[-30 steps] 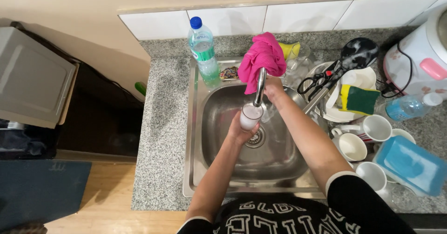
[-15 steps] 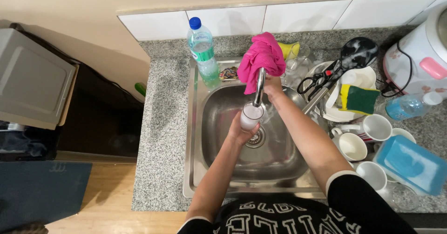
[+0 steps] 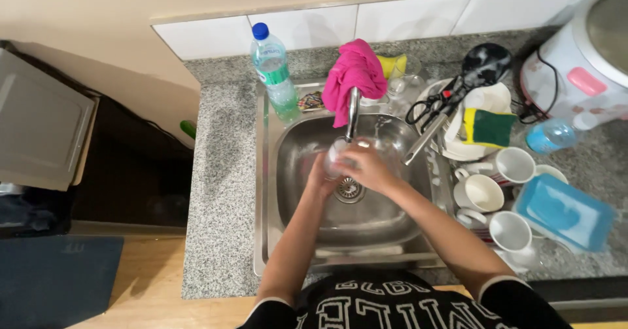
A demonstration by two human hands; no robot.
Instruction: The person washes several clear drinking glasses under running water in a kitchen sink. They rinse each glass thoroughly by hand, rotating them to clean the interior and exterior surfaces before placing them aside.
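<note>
I see my left hand (image 3: 322,172) wrapped around a small clear glass (image 3: 337,154), fingers curled tight on its side. My right hand (image 3: 369,167) closes over the same glass from the right, so both hands meet on it. The glass sits over the steel sink (image 3: 294,191), just below the tap (image 3: 352,114), above the drain (image 3: 348,189). A pink cloth (image 3: 353,77) hangs on the tap. Left of it stands a plastic bottle (image 3: 275,74) on the grey speckled counter (image 3: 219,191). White cups (image 3: 497,185) crowd the right side.

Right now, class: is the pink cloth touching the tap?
Touching. The head view shows the pink cloth draped over the tap, resting on the tap's top with no gap.
</note>
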